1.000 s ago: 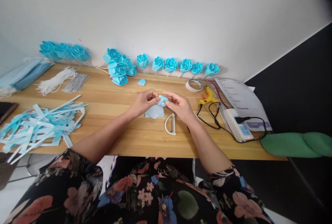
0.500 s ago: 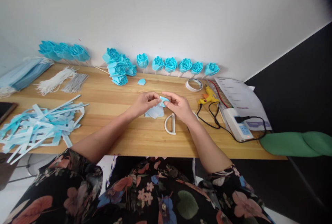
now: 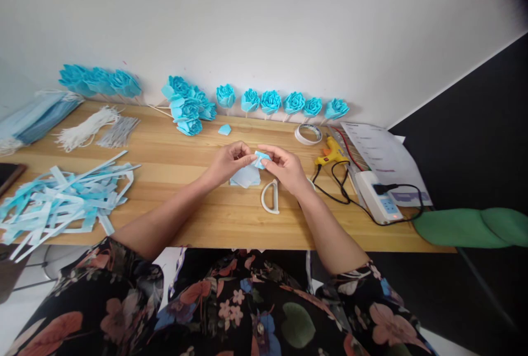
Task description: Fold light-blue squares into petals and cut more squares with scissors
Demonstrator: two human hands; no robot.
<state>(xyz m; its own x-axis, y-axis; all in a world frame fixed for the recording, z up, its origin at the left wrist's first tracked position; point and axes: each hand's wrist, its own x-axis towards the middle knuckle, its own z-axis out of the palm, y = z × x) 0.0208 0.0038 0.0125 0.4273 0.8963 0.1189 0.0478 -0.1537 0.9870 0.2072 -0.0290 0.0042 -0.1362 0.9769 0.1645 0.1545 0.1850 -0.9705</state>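
Observation:
Between my hands is a small folded piece of light blue fabric (image 3: 261, 159), striped with a paler band. My right hand (image 3: 287, 168) pinches it between thumb and fingers. My left hand (image 3: 229, 163) is closed at the piece's left edge, thumb against the bent fingers. Just under them, more pale blue fabric pieces (image 3: 246, 176) lie on the wooden table (image 3: 198, 218). A white D-shaped loop (image 3: 270, 197), like a scissors handle, lies beside my right wrist, which hides what is around it. A single blue petal piece (image 3: 225, 130) rests farther back.
Blue fabric roses (image 3: 271, 102) on sticks line the wall. On the left lie cut strips (image 3: 66, 199), white cords (image 3: 88, 127), grey wires (image 3: 119, 131) and face masks (image 3: 39, 119). Rightward are a tape roll (image 3: 308, 134), yellow glue gun (image 3: 331, 151), its cable, and a power strip (image 3: 378, 196).
Both hands stay in nearly the same place. The fingers have shifted slightly on the folded piece, and a bit more of it shows between them.

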